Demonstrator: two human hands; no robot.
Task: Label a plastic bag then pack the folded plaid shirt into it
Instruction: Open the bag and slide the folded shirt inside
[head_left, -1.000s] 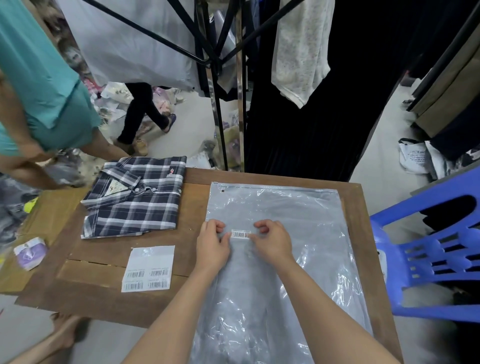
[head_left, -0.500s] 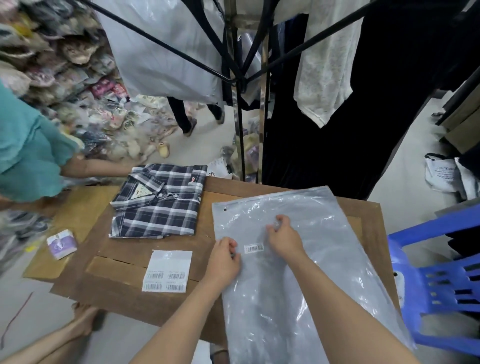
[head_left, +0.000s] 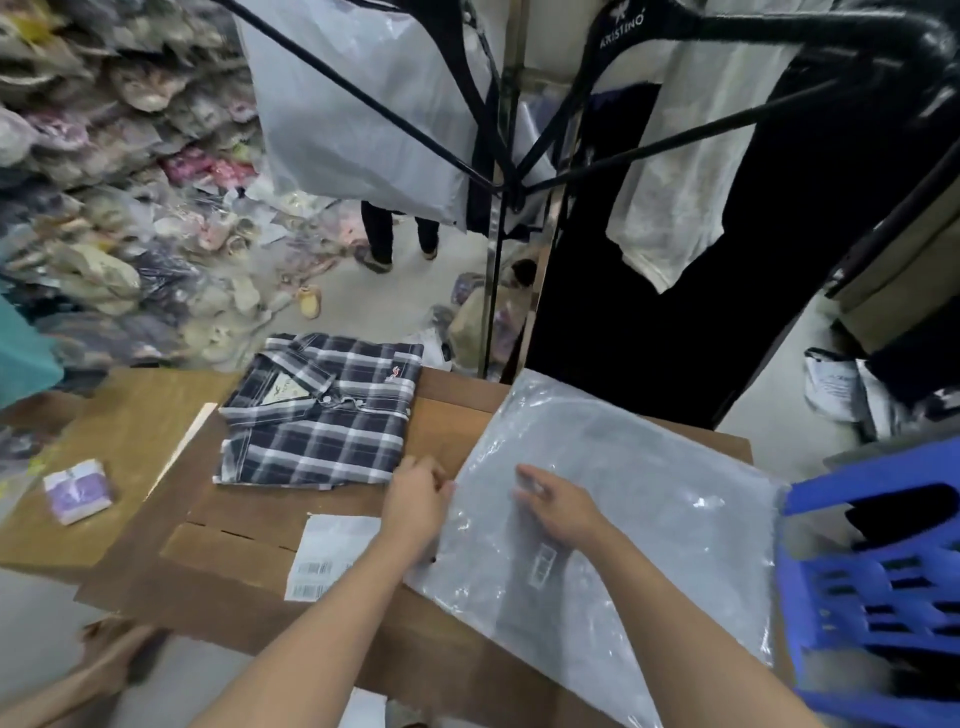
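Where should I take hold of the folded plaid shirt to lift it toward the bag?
Probably the plaid shirt is best gripped at its near right corner, coming from the right, beside the left hand. It lies flat, collar away, and that hem edge is free. The plastic bag sits on that side, so the carry is short.

"KRISTINO" stands in pale letters on the black hanger, far above the right hand. Barcodes on the label sheet — just left of the left hand's wrist — are too blurred to read.

Shirt left of bag
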